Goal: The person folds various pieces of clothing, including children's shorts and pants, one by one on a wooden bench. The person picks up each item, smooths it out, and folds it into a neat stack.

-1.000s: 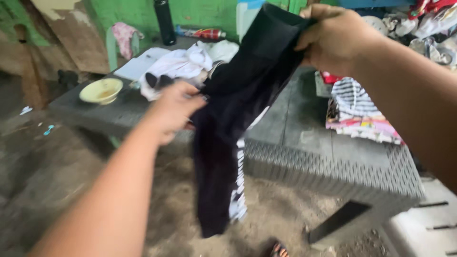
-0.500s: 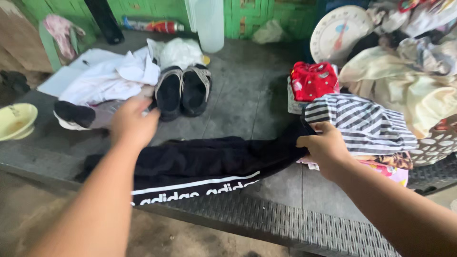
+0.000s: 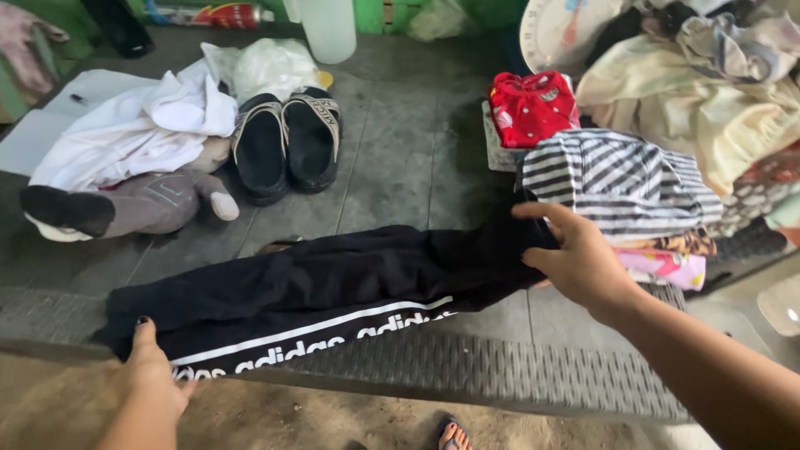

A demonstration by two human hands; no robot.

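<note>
A pair of black fabric trousers with a white side stripe (image 3: 325,292) lies stretched flat across the near edge of a dark grey woven-pattern table (image 3: 417,158). The left hand (image 3: 150,379), at seven o'clock, pinches the trouser end, thumb on top of the cloth. The right hand (image 3: 579,258), at four o'clock, grips the other end with curled fingers. Just beside it, at two o'clock, sits a folded black-and-white striped garment (image 3: 617,179) on a stack. A pair of black slip-on sandals (image 3: 287,142) rests at eleven o'clock, well apart from the trousers.
</note>
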